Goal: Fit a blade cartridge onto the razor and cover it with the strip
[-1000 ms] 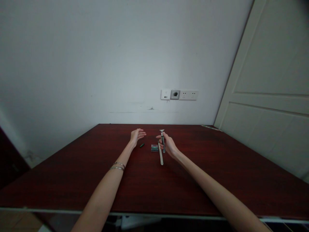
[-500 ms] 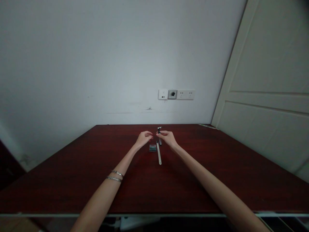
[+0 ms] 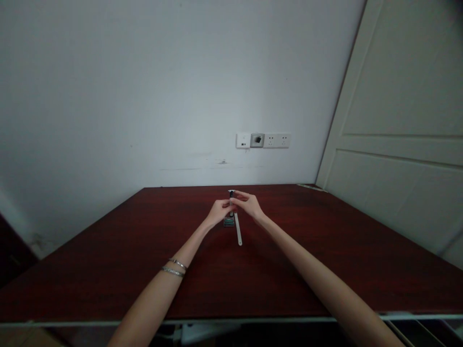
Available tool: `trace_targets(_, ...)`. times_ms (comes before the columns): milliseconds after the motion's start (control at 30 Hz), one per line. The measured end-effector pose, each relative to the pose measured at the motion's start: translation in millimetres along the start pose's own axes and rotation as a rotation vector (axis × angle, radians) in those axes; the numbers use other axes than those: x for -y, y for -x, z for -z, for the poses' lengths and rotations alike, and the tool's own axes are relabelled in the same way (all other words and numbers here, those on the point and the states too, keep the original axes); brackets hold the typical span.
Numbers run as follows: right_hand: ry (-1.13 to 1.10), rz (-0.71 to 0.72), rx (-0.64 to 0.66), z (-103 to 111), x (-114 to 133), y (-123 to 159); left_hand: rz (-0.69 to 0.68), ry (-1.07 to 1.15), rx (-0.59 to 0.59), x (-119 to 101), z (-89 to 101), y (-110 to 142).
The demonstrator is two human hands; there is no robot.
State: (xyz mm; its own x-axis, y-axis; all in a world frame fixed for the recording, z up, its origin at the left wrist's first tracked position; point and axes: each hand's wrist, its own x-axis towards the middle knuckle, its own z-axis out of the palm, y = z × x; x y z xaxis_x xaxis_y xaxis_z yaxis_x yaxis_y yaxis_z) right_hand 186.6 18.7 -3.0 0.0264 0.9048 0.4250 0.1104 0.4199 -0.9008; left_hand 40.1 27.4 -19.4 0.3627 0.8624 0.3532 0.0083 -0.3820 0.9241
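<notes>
My right hand (image 3: 249,204) pinches a razor (image 3: 231,193) with a T-shaped silver head and a dark-and-silver handle, held upright. My left hand (image 3: 219,211) has its fingers closed on the handle from the other side, below the head. Fingers partly cover the handle. Just under the hands lies a small clear case (image 3: 229,222) with a teal strip inside. Beside it on the right is a long, pale, flat strip (image 3: 238,230) with a hole at its near end; its far end reaches up to my fingers.
Everything rests on a dark red-brown wooden table (image 3: 144,250). A white wall with sockets (image 3: 277,140) rises behind it. At the right stands a pale panelled door (image 3: 401,144). A thin light strip (image 3: 311,187) lies at the far right corner.
My right hand has brought the razor a little to the left, over the clear case. My left hand has moved right and closed on the handle. The flat strip and case stay put.
</notes>
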Motion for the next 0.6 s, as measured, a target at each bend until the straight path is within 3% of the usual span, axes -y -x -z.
trace_targets(167, 0.154, -0.174, -0.05, 16.2, -0.2, 3.4, 0.018, 0.031, -0.084, -7.6, 12.0, 0.1)
trace_targets(367, 0.796, -0.162, 0.166, 22.2, -3.1, 19.1, 0.011, 0.008, -0.081, -16.8, 18.9, 0.9)
trace_targets(467, 0.909, -0.164, 0.281, 15.1, -0.3, 27.3, -0.001, -0.009, -0.079, -19.7, 18.1, 1.3)
trace_targets(600, 1.054, -0.174, 0.306, 2.4, 5.8, 38.4, -0.011, -0.045, -0.062, -20.2, 16.9, 1.2)
